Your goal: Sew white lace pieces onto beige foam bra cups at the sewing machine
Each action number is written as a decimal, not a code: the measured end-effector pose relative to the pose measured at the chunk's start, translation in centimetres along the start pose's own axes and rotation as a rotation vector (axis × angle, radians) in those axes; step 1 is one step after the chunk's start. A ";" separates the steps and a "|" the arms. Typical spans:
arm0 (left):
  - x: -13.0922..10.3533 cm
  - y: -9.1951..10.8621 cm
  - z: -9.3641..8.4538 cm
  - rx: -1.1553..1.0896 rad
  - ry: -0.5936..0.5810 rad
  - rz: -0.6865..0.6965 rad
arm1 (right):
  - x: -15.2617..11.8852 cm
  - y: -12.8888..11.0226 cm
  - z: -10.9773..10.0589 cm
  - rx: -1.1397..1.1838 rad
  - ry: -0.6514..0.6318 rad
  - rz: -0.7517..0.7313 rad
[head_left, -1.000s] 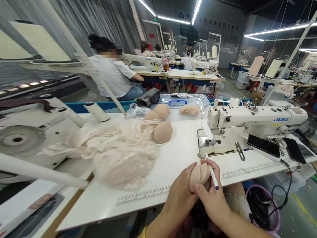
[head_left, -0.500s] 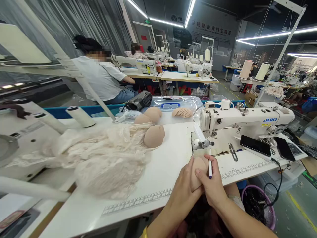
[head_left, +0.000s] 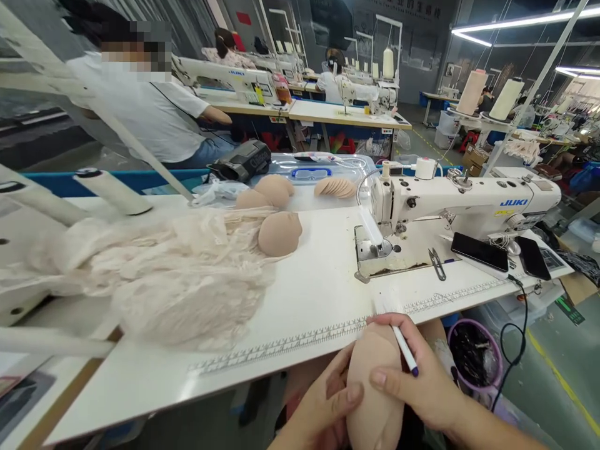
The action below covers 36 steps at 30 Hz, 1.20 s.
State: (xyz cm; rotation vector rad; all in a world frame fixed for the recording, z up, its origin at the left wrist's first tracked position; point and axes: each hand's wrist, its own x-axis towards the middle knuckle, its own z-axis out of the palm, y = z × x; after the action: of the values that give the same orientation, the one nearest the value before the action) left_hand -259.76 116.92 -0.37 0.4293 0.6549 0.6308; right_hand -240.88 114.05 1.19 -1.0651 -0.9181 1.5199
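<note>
The left hand (head_left: 330,400) and right hand (head_left: 424,378) are gripping a beige cup (head_left: 375,381) at five o'clock in view, the right also holding a white pen (head_left: 404,349), while a sewing machine (head_left: 462,200) is standing at one o'clock from the cup.

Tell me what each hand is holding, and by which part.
The left hand and right hand hold beige padding by opposite sides; the right also holds a white pen near its far end, purple end free.
</note>
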 end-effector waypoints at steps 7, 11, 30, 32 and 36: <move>-1.0 -1.6 -0.2 -0.063 -0.061 -0.076 | -0.6 1.2 0.6 0.228 0.111 -0.057; -1.0 -1.6 -0.4 -0.081 0.043 -0.099 | -0.9 1.5 0.9 0.356 0.105 -0.035; -0.3 -2.4 -2.3 -0.191 0.184 0.025 | -2.7 2.5 -0.7 -0.032 0.230 -0.088; -0.5 -2.2 -1.5 -0.141 0.141 0.019 | -2.7 1.8 -0.5 -0.062 0.220 -0.111; -0.5 -2.0 -0.2 -0.139 0.095 0.012 | -2.0 1.1 -0.1 -0.025 0.194 -0.164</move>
State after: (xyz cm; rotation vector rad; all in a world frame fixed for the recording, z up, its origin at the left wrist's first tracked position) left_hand -259.34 115.16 -1.41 0.2755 0.6945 0.7068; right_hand -240.97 111.87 0.49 -1.1057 -0.8682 1.2499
